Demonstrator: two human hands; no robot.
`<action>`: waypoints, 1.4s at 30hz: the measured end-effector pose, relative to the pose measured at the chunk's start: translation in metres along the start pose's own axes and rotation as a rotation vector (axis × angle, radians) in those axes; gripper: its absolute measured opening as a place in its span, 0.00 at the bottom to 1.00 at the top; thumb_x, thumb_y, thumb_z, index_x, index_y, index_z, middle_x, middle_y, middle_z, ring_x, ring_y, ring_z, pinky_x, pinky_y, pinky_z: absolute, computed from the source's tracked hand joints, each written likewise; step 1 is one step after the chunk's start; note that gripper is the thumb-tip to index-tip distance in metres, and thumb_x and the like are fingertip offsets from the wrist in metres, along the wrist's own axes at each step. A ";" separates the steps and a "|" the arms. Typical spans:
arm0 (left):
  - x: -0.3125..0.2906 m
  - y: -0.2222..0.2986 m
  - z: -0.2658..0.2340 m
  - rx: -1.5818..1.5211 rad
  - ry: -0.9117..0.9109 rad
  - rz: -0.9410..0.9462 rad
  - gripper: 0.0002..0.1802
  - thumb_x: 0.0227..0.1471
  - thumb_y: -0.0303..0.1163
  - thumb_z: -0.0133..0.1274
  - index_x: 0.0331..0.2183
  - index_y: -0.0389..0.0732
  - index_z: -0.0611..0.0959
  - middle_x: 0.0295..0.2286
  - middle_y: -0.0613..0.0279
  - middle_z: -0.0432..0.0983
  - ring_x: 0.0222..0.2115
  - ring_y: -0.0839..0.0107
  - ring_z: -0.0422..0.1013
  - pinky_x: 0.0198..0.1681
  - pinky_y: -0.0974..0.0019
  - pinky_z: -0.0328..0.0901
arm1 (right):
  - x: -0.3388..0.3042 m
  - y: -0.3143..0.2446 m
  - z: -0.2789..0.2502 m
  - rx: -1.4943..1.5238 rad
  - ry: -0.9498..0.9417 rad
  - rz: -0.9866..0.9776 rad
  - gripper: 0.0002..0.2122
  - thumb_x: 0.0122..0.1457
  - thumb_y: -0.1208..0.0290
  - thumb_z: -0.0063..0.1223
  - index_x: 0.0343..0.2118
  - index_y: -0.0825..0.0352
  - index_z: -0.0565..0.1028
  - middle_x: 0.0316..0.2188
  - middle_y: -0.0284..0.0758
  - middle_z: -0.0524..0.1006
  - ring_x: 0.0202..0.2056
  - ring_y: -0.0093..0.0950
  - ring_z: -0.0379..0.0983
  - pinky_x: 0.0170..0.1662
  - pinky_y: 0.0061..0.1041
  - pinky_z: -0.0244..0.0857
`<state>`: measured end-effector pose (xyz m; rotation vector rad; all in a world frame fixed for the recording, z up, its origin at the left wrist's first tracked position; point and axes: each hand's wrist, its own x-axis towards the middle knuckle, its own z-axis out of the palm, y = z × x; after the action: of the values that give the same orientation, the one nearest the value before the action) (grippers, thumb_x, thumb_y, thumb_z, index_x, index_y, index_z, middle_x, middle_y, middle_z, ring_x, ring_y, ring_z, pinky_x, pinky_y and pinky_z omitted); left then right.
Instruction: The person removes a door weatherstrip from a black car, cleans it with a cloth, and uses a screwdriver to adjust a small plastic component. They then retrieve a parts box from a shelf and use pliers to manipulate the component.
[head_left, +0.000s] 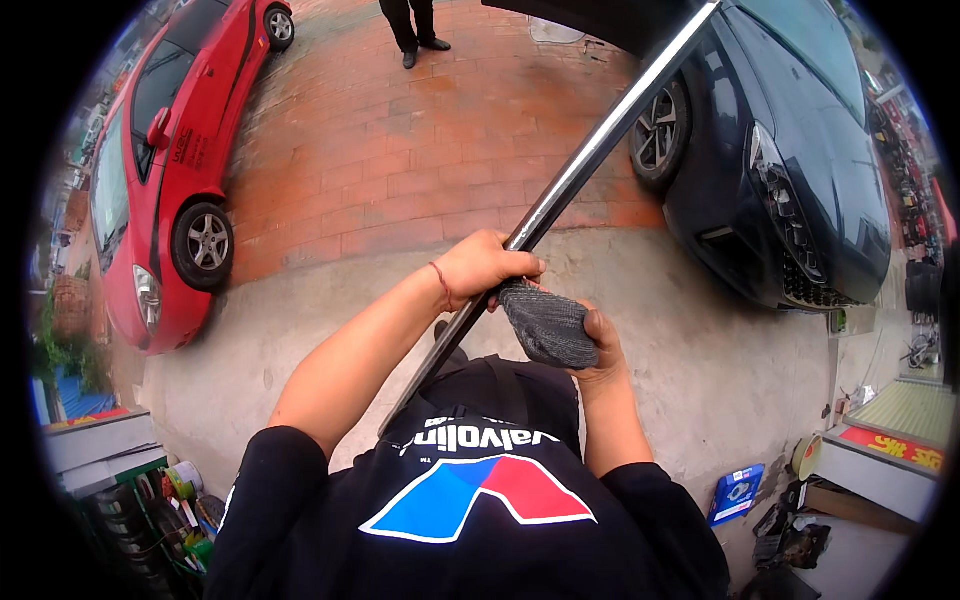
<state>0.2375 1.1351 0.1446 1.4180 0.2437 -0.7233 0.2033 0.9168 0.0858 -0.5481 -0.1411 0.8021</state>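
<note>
Dark blue, a car (825, 185) stood beyond the fingers, to their right. A long metal bar (600, 145) slanted through the left hand (478, 268), whose fingers wrapped around it. Just below those fingers, a grey knitted cloth (550, 325) sat grasped in the right hand (606, 348), thumb against its side.

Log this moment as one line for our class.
left hand: gripping shiny bar | right hand: holding grey knitted cloth | left: red car | right: dark car
</note>
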 end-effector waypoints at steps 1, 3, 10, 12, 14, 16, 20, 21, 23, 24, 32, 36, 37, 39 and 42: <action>0.002 -0.004 -0.015 0.059 0.031 0.022 0.15 0.52 0.36 0.60 0.34 0.33 0.82 0.17 0.64 0.73 0.12 0.78 0.65 0.14 0.72 0.60 | 0.016 0.005 0.009 0.119 0.015 -0.103 0.34 0.52 0.50 0.65 0.50 0.79 0.72 0.44 0.44 0.79 0.43 0.33 0.78 0.48 0.29 0.73; 0.000 -0.009 -0.049 0.208 0.105 0.084 0.13 0.55 0.36 0.59 0.36 0.35 0.83 0.17 0.67 0.71 0.14 0.79 0.65 0.16 0.71 0.61 | 0.052 -0.011 0.046 0.264 0.147 -0.286 0.28 0.55 0.58 0.62 0.51 0.77 0.73 0.44 0.43 0.79 0.44 0.33 0.78 0.49 0.30 0.72; 0.000 0.009 -0.158 0.617 0.386 0.275 0.20 0.49 0.45 0.60 0.31 0.35 0.83 0.22 0.46 0.77 0.22 0.49 0.74 0.31 0.54 0.69 | 0.157 0.008 0.058 -0.651 0.513 -0.404 0.19 0.56 0.86 0.48 0.52 0.72 0.72 0.47 0.39 0.77 0.47 0.28 0.75 0.50 0.27 0.71; 0.013 0.014 -0.174 0.727 0.543 0.350 0.17 0.50 0.44 0.59 0.30 0.37 0.82 0.24 0.46 0.79 0.25 0.46 0.75 0.31 0.51 0.69 | 0.209 0.013 0.073 -0.741 0.549 -0.316 0.23 0.54 0.88 0.50 0.55 0.71 0.66 0.47 0.38 0.75 0.47 0.25 0.74 0.49 0.26 0.70; 0.034 0.015 -0.187 0.804 0.610 0.447 0.16 0.50 0.43 0.60 0.30 0.39 0.82 0.23 0.46 0.78 0.26 0.46 0.75 0.30 0.52 0.68 | 0.264 0.023 0.070 -1.087 0.567 -0.479 0.22 0.54 0.89 0.48 0.54 0.71 0.66 0.46 0.38 0.74 0.45 0.25 0.74 0.46 0.25 0.71; 0.062 0.016 -0.207 0.826 0.607 0.480 0.15 0.50 0.42 0.60 0.30 0.39 0.82 0.23 0.46 0.78 0.26 0.45 0.75 0.29 0.52 0.68 | 0.321 0.043 0.050 -0.741 0.558 -0.659 0.14 0.58 0.86 0.49 0.47 0.72 0.68 0.40 0.38 0.75 0.38 0.29 0.75 0.42 0.27 0.73; 0.121 0.038 -0.269 0.706 0.431 0.458 0.14 0.50 0.40 0.59 0.30 0.37 0.83 0.22 0.43 0.76 0.24 0.45 0.75 0.29 0.52 0.68 | 0.410 0.027 0.018 -0.349 0.538 -0.679 0.06 0.61 0.84 0.45 0.41 0.72 0.69 0.32 0.40 0.75 0.30 0.31 0.75 0.34 0.30 0.73; 0.130 0.050 -0.286 0.710 0.401 0.434 0.15 0.50 0.40 0.59 0.30 0.36 0.83 0.22 0.43 0.76 0.24 0.46 0.75 0.29 0.53 0.68 | 0.432 0.015 0.015 -0.352 0.615 -0.692 0.04 0.62 0.83 0.45 0.39 0.72 0.70 0.27 0.40 0.75 0.27 0.30 0.74 0.30 0.30 0.72; 0.136 0.080 -0.319 0.722 0.361 0.343 0.14 0.50 0.39 0.56 0.30 0.36 0.83 0.22 0.43 0.77 0.25 0.47 0.76 0.31 0.53 0.70 | 0.475 -0.025 -0.006 -0.397 0.539 -0.706 0.03 0.64 0.80 0.46 0.38 0.71 0.71 0.26 0.38 0.74 0.26 0.29 0.73 0.27 0.30 0.72; 0.141 0.089 -0.333 0.683 0.362 0.310 0.14 0.50 0.38 0.56 0.30 0.36 0.83 0.21 0.44 0.77 0.24 0.50 0.76 0.30 0.54 0.70 | 0.500 -0.053 -0.019 -0.374 0.509 -0.767 0.03 0.64 0.78 0.46 0.37 0.70 0.72 0.25 0.37 0.74 0.24 0.29 0.73 0.26 0.29 0.71; 0.185 0.179 -0.425 0.629 0.329 0.184 0.15 0.51 0.36 0.60 0.32 0.33 0.82 0.16 0.54 0.72 0.19 0.68 0.71 0.26 0.62 0.66 | 0.667 -0.226 -0.067 -0.279 0.775 -0.856 0.05 0.62 0.76 0.54 0.36 0.73 0.74 0.24 0.39 0.76 0.23 0.31 0.74 0.26 0.30 0.70; 0.200 0.205 -0.479 0.636 0.313 0.127 0.14 0.50 0.35 0.60 0.33 0.34 0.83 0.18 0.49 0.75 0.19 0.60 0.74 0.27 0.60 0.68 | 0.731 -0.283 -0.125 -0.363 0.924 -0.952 0.03 0.62 0.77 0.53 0.33 0.72 0.75 0.24 0.37 0.76 0.22 0.29 0.73 0.25 0.29 0.68; 0.204 0.200 -0.498 0.698 0.304 0.170 0.13 0.50 0.35 0.61 0.32 0.33 0.83 0.17 0.51 0.74 0.18 0.64 0.73 0.25 0.61 0.67 | 0.737 -0.298 -0.136 -0.394 0.999 -1.000 0.03 0.62 0.78 0.51 0.33 0.71 0.75 0.25 0.37 0.76 0.21 0.28 0.73 0.24 0.28 0.68; 0.208 0.176 -0.545 0.770 0.302 0.274 0.13 0.49 0.35 0.63 0.30 0.33 0.82 0.15 0.52 0.72 0.16 0.66 0.71 0.24 0.62 0.66 | 0.718 -0.344 -0.175 -0.232 0.943 -1.067 0.06 0.63 0.77 0.50 0.29 0.68 0.74 0.24 0.34 0.75 0.21 0.27 0.71 0.24 0.27 0.65; 0.229 0.176 -0.605 0.829 0.311 0.237 0.14 0.48 0.37 0.63 0.31 0.36 0.83 0.17 0.49 0.74 0.19 0.55 0.74 0.26 0.58 0.67 | 0.672 -0.376 -0.211 -0.315 0.312 -1.076 0.11 0.68 0.74 0.42 0.27 0.66 0.72 0.26 0.33 0.75 0.29 0.27 0.72 0.33 0.27 0.67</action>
<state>0.6739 1.6359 0.0554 2.3086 -0.0006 -0.4058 0.9797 1.0975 0.0442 -0.7721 -0.2436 -0.3619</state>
